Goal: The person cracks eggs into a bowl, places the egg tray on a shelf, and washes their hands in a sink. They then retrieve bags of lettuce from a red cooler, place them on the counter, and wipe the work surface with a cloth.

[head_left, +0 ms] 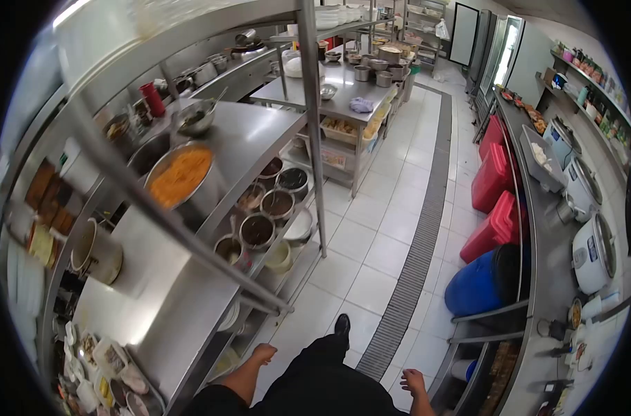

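My left hand [263,353] hangs low beside the steel counter on the left, its fingers curled in and nothing seen in them. My right hand [412,381] is held over the tiled floor on the right; its fingers are loosely bent and a little apart, with no object in the hand. Nearest to my left hand is the lower shelf of the counter, with a pale tub [279,256] and several pots of dark sauce [258,230]. One black shoe [342,326] shows ahead of my dark trousers [315,378].
A grated drain [412,267] runs along the white tiled aisle. On the left counter [249,135] stands a large pot of orange food [182,177]. A blue barrel [476,283] and red bins [492,225] line the right side, below rice cookers [593,258].
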{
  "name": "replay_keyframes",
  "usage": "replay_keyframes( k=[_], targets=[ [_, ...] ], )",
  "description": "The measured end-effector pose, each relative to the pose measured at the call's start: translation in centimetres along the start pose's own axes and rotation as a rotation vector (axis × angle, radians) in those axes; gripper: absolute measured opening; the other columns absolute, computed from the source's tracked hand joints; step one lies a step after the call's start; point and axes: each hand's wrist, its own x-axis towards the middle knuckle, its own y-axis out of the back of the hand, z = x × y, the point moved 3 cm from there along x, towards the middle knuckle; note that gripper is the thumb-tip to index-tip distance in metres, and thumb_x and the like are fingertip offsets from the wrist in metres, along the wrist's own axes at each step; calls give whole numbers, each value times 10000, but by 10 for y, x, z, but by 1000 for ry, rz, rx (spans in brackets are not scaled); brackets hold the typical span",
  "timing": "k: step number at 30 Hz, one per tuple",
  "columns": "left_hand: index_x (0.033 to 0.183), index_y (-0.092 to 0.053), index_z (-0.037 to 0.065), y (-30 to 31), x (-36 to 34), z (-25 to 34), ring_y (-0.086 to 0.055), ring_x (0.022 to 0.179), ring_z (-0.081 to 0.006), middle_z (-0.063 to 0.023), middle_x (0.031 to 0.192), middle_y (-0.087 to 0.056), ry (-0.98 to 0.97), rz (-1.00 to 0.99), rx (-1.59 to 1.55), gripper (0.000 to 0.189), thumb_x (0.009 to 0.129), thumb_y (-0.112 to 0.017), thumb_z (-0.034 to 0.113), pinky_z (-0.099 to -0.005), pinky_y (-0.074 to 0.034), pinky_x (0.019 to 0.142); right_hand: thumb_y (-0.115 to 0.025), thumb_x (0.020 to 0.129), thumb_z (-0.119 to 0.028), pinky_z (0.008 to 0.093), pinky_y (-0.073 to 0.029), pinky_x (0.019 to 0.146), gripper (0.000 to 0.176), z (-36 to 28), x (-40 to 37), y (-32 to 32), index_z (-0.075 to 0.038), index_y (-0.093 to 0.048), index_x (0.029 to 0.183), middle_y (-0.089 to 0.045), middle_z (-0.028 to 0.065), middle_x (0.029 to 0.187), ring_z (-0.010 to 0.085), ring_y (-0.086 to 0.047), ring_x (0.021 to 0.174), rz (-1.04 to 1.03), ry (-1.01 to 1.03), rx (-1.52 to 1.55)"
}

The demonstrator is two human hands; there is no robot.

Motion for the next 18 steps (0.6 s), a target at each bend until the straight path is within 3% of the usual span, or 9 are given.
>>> replay_keyframes(
  k=[3,5,7,9,11,15,16,17,18],
  targets=[
    [898,-682,54,-20,38,119,-659,832,-271,-141,816,-669,-52,-20,236,304,786,-605,326,-399,-531,662,-592,873,-269,373,-518,548,315,-56,18,47,-74,-561,1118,-621,84,872,217,-632,660,77,-21,71],
    [973,-690,68,-38,55,229,-650,936,-300,-147,954,-687,-345,-2,440,345,788,-589,341,-395,-516,795,-582,880,-275,375,-516,553,312,-102,36,79,-82,-547,1123,-617,88,890,223,-628,666,121,15,128],
    [1031,-685,84,-50,39,340,-627,1002,-309,-126,1053,-677,-506,-16,434,377,789,-589,358,-389,-483,882,-563,892,-287,378,-512,565,306,-133,49,98,-100,-519,1131,-610,95,927,237,-621,678,190,70,241],
    [1064,-676,89,-60,24,435,-629,1000,-305,-126,1051,-678,-763,-6,389,412,799,-594,394,-388,-489,874,-553,899,-300,388,-512,594,297,-164,57,105,-102,-504,1115,-602,102,953,251,-617,708,221,95,321],
    [1080,-669,92,-70,17,515,-629,1002,-305,-127,1053,-678,-825,-32,395,427,803,-596,409,-386,-489,874,-553,901,-311,401,-514,607,299,-192,75,108,-101,-507,1109,-601,105,954,258,-621,731,240,105,387],
    [1106,-659,103,-81,40,615,-629,1007,-304,-134,1056,-676,-881,-76,405,447,816,-593,437,-378,-489,876,-556,904,-309,421,-519,596,293,-194,132,94,-95,-523,1102,-612,110,934,279,-624,723,236,-21,464],
    [1102,-665,109,-87,73,625,-629,1010,-303,-138,1064,-673,-881,-74,427,449,816,-596,448,-377,-489,874,-556,897,-273,409,-519,537,284,-192,146,90,-72,-543,1097,-628,115,892,270,-637,675,240,-64,465],
    [1097,-668,109,-87,91,632,-625,1021,-301,-138,1071,-670,-852,-56,469,451,816,-592,454,-380,-488,876,-552,870,-232,407,-513,526,218,-202,152,88,-59,-589,998,-621,124,809,272,-635,663,267,-150,458],
    [1092,-671,109,-83,108,639,-621,1031,-299,-139,1079,-668,-819,-36,507,454,815,-588,460,-382,-487,877,-594,877,-468,447,-522,741,599,-178,156,94,-127,-463,1352,-583,138,1124,291,-595,939,84,-87,460]
  ],
)
